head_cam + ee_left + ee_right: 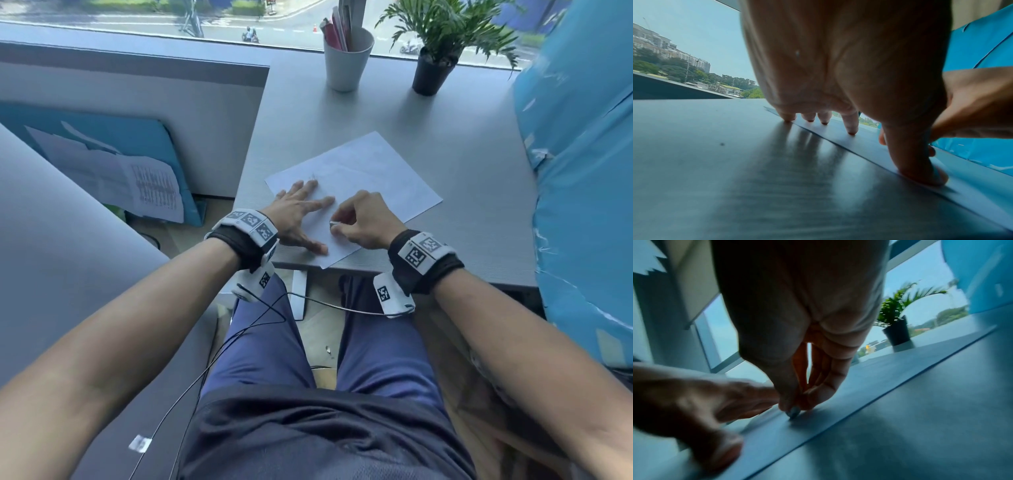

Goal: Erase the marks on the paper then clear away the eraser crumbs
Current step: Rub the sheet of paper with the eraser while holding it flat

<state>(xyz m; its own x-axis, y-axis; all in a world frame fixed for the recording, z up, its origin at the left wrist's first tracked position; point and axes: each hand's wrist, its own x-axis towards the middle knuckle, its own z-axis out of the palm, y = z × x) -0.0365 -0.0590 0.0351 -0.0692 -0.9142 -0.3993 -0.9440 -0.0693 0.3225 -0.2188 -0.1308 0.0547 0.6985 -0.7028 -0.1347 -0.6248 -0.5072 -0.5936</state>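
A person seated at a grey bench (445,178) by a window works an eraser (334,224) over a sheet of paper (370,178) lying at an angle in the centre of the head view, its near corner just over the bench's front edge. The left hand (298,214) lies spread flat on the sheet's left side, fingers (851,125) straight and pressing down through their tips, holding nothing, only pinning the paper. The right hand (364,222), just right of it, is curled, thumb and fingers pinching the small eraser, whose tip meets the paper in the lower middle of the right wrist view (793,412).

The job appears to be mid-erasing. A faint cluster of pencil marks (313,176) shows just above the left fingertips, toward the sheet's upper left, so at least that patch seems left to rub out; whether the rest of the sheet carries fainter marks is too pale to tell. No eraser crumbs can be made out on the paper or bench at this resolution, and the clearing-away step looks not yet begun, since the right hand has the eraser in its grip.

A white cup of pens (347,58) and a potted plant (433,65) stand at the top of the frame, well apart from the work.
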